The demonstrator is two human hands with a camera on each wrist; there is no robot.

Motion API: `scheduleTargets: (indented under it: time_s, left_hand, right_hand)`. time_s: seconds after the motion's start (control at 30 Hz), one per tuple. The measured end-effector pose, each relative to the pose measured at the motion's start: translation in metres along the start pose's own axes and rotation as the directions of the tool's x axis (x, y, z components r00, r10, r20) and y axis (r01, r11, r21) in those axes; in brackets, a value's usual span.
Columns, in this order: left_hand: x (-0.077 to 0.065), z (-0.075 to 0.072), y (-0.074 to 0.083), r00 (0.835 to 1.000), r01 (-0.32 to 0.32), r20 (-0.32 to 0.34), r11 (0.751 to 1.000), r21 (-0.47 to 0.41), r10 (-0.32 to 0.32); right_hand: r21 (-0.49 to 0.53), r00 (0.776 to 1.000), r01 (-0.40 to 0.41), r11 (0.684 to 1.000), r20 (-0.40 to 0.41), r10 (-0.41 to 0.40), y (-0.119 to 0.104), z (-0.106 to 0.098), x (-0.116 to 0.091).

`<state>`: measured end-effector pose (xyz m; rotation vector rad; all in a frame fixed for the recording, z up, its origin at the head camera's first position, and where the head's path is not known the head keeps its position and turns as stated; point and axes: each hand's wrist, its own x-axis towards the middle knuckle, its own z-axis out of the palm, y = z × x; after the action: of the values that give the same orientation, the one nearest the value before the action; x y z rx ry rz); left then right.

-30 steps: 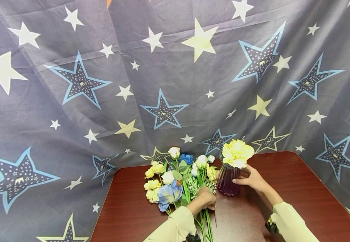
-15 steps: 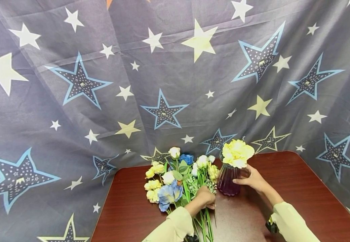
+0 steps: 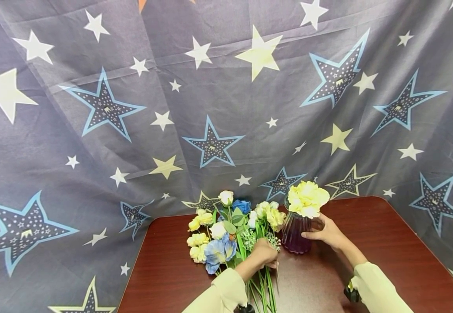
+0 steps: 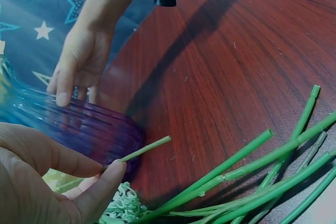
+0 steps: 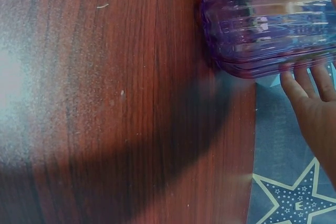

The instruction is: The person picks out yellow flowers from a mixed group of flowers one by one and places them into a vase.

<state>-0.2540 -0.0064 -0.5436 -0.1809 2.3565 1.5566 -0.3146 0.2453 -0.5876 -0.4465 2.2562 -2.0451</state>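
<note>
My left hand is over the right part of a flower bunch and pinches a thin green stem between thumb and finger. That stem seems to belong to the yellow flower just beyond the hand; the hand hides part of it. A ribbed purple glass vase stands upright right of the bunch, a large yellow flower in its mouth. My right hand holds the vase from the right, thumb in front. In the right wrist view its fingers lie against the glass.
Blue flowers, white roses and smaller yellow blooms lie on the reddish-brown table. Several green stems reach toward the near edge. A grey star-patterned cloth hangs behind the table.
The left hand has risen slightly, and the yellow flower beyond it has shifted up and left, now overlapping the white rose. The right hand and vase stay in place.
</note>
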Motion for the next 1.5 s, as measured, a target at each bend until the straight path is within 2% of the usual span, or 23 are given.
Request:
scheduleTargets:
  time_s: [0.47,0.77,0.93,1.17,1.37,1.5]
  left_hand:
    - [-0.005,-0.016,0.014,0.999,-0.055,-0.001,0.997,-0.058,0.055]
    - [-0.002,-0.028,0.026,0.993,-0.119,-0.022,0.989,-0.085,0.118]
    - [0.001,-0.035,0.032,0.984,-0.175,-0.050,0.979,-0.108,0.170]
    - [0.002,-0.042,0.040,0.975,-0.220,-0.070,0.961,-0.165,0.211]
    - [0.005,-0.049,0.049,0.958,-0.278,-0.111,0.950,-0.140,0.264]
    - [0.006,-0.052,0.058,0.946,-0.315,-0.125,0.936,-0.158,0.298]
  right_hand:
    - [-0.018,1.000,-0.006,1.000,-0.011,0.006,-0.002,0.000,-0.002]
    - [-0.014,1.000,-0.003,1.000,-0.006,0.003,-0.003,0.001,-0.002]
    - [-0.024,1.000,-0.006,1.000,-0.006,0.006,-0.003,0.000,-0.002]
    - [-0.027,1.000,-0.004,1.000,-0.005,0.003,-0.002,0.001,-0.001]
    - [-0.021,1.000,0.000,1.000,-0.004,0.000,-0.001,0.001,-0.001]
    - [-0.015,1.000,0.000,1.000,-0.002,0.000,-0.001,0.001,-0.001]
